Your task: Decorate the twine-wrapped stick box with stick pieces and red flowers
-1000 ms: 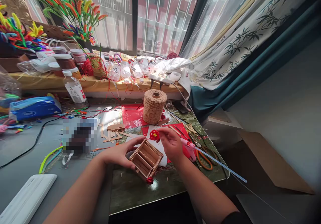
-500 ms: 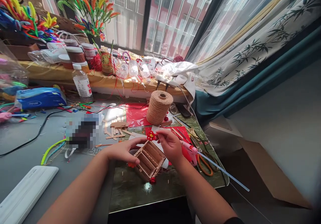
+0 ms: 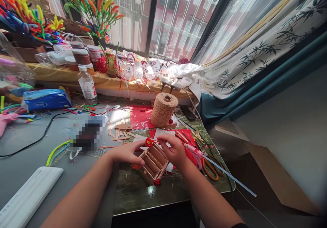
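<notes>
A small box made of wooden craft sticks (image 3: 153, 163) rests tilted on the dark green board, its open side towards me. My left hand (image 3: 127, 155) grips its left side, thumb along the near edge. A red flower with a yellow centre (image 3: 149, 142) sits at the box's far corner. My right hand (image 3: 172, 149) pinches a thin red strand (image 3: 155, 140) that runs to the flower; what the strand is made of I cannot make out. A dark red coil (image 3: 157, 181) is at the near corner, and an orange-red piece (image 3: 136, 166) shows beneath my left thumb.
Behind the box stands a big spool of twine (image 3: 164, 109). A pink glue gun (image 3: 195, 153) with a long glue stick lies to the right, near orange-handled scissors (image 3: 211, 169). Loose craft sticks (image 3: 124, 127) are scattered at left. A white keyboard (image 3: 32, 195) lies front left.
The red flower has moved left and turned at the box's far corner, and the red strand now stretches between it and my right fingers. My left hand keeps its grip on the box.
</notes>
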Demonstrator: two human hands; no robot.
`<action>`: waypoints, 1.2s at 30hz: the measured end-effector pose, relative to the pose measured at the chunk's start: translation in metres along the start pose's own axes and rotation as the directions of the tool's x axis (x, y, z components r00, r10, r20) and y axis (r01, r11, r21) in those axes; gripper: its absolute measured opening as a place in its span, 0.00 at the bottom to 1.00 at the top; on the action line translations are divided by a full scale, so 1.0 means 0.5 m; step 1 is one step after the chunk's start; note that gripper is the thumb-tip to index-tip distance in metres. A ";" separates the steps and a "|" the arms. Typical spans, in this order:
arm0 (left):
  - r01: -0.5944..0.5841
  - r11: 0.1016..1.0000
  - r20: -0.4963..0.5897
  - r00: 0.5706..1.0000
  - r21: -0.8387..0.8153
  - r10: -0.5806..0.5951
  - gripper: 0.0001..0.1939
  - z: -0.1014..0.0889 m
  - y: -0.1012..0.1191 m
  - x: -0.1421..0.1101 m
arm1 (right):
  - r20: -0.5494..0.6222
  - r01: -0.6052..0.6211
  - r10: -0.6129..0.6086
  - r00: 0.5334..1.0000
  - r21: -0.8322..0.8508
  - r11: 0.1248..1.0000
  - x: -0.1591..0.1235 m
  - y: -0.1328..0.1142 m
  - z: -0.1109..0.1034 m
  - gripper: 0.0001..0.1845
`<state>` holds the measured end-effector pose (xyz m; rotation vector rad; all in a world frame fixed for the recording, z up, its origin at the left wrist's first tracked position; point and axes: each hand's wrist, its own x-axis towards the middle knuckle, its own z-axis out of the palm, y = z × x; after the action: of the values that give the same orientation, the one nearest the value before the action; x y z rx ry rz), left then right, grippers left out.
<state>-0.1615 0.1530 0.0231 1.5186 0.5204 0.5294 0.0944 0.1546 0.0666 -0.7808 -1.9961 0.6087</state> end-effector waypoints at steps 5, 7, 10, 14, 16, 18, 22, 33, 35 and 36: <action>0.039 0.999 -0.016 0.999 -0.002 -0.039 0.51 0.004 0.009 0.000 | 0.003 -0.053 0.053 0.999 0.005 0.999 0.007 -0.001 0.003 0.10; 0.042 0.999 -0.018 0.999 -0.014 -0.043 0.51 0.004 0.005 -0.001 | 0.011 -0.085 0.085 0.996 0.026 0.996 0.011 0.001 0.008 0.09; 0.033 0.999 -0.009 0.999 -0.032 -0.033 0.52 0.002 -0.002 -0.002 | 0.055 -0.129 0.125 0.991 0.081 0.988 0.015 0.009 0.016 0.10; 0.060 0.998 0.006 0.998 -0.036 -0.060 0.53 0.000 -0.007 -0.004 | 0.108 -0.162 0.149 0.983 0.123 0.979 0.015 0.020 0.024 0.09; 0.058 0.998 0.007 0.998 -0.032 -0.057 0.52 0.000 -0.008 -0.005 | 0.087 -0.175 0.164 0.983 0.130 0.976 0.016 0.021 0.023 0.08; 0.035 0.999 -0.009 0.999 -0.010 -0.036 0.51 0.000 -0.006 -0.005 | 0.039 -0.165 0.161 0.986 0.128 0.978 0.017 0.019 0.020 0.07; 0.035 0.999 -0.010 0.999 -0.009 -0.035 0.51 0.002 0.003 -0.002 | -0.026 -0.141 0.144 0.989 0.102 0.985 0.020 0.014 0.015 0.05; 0.041 0.999 -0.010 0.999 -0.029 -0.041 0.49 -0.001 -0.010 -0.004 | -0.014 -0.263 0.269 0.963 0.174 0.949 0.016 0.031 0.020 0.03; 0.032 0.999 -0.005 0.999 -0.041 -0.033 0.49 0.001 -0.007 -0.004 | -0.023 -0.296 0.307 0.952 0.204 0.933 0.015 0.034 0.022 0.03; 0.029 0.999 -0.006 1.000 -0.040 -0.030 0.49 0.001 -0.005 -0.003 | -0.026 -0.310 0.323 0.946 0.218 0.925 0.014 0.035 0.023 0.03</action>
<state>-0.1624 0.1516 0.0204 1.4699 0.5334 0.5191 0.0865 0.1704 0.0531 -0.9857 -1.7256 0.9569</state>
